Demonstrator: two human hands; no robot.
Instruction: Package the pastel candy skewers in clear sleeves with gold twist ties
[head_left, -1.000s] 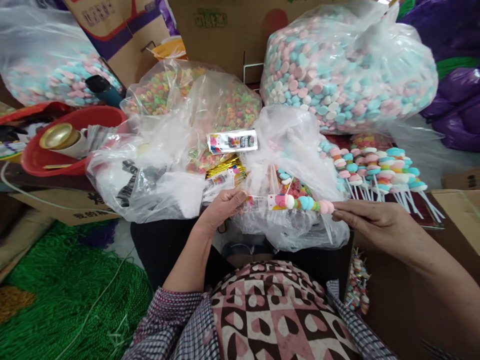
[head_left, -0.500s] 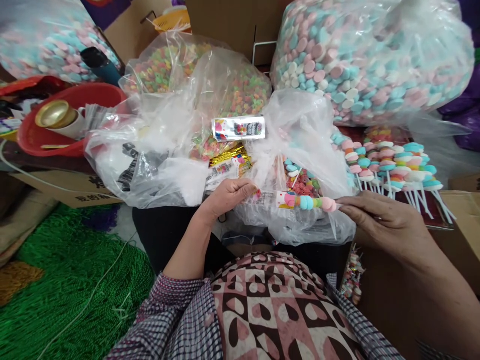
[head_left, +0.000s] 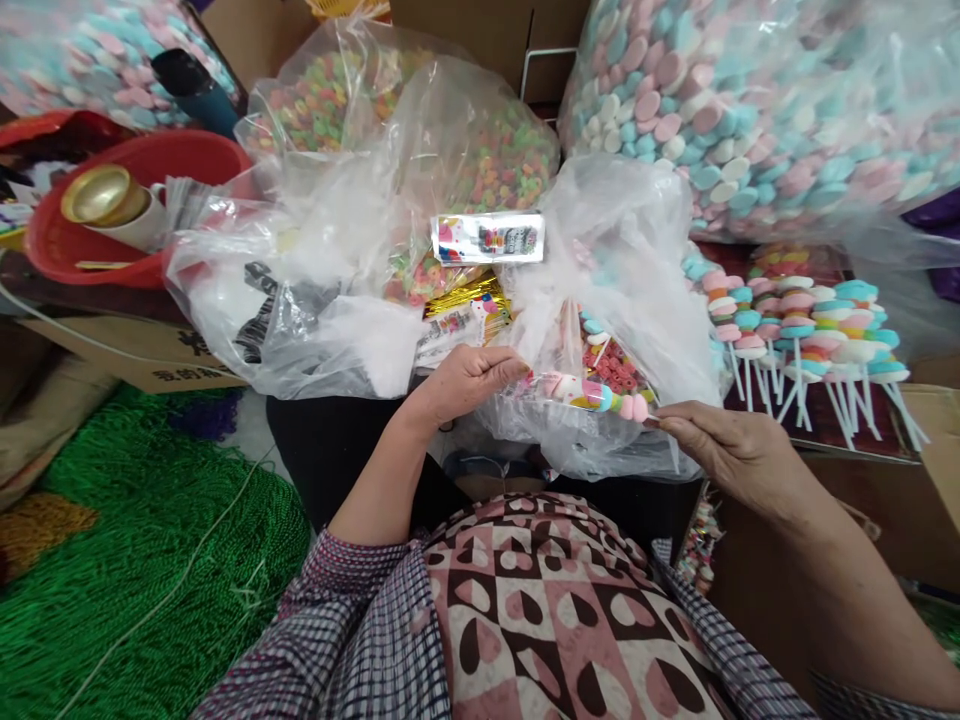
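Pastel candy skewer slid deeper into wrapper.

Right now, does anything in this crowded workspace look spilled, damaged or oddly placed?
Nothing looks clearly spilled or damaged. Oddest is the gold bowl, seemingly perched on a white cup in the red basin: tableware beside bagged candy. The candy skewer, held between left hand and right hand, shows no obvious break.

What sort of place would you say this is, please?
It is probably a sweet-packing workshop: there is a big bag of pastel sweets, a cluster of candy sticks, and a candy skewer partly inside a printed wrapper, between the left hand and right hand.
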